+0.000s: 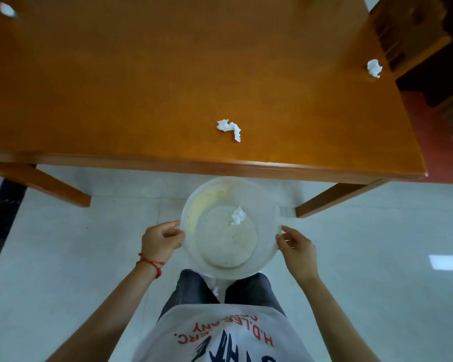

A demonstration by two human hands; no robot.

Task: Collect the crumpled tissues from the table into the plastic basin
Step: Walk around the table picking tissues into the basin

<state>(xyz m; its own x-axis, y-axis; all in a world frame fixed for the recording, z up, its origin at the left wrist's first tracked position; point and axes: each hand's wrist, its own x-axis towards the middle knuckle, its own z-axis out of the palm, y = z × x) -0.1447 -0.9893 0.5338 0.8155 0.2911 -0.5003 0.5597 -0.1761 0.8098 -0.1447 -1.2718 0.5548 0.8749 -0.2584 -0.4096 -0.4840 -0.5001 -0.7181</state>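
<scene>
A translucent white plastic basin (191,246) is held low in front of me, just short of the table's near edge. My left hand (160,240) grips its left rim and my right hand (297,248) grips its right rim. One crumpled tissue (238,216) lies inside the basin. On the orange wooden table (141,87) a twisted white tissue (230,128) lies near the front edge, above the basin. Another tissue (374,67) sits at the table's right edge, and a third (7,9) at the far left corner.
A dark wooden chair (413,30) stands against the table's right side. Table legs (335,197) come down on either side of the basin onto a pale tiled floor (377,244). A small white scrap (216,290) lies on the floor between my legs.
</scene>
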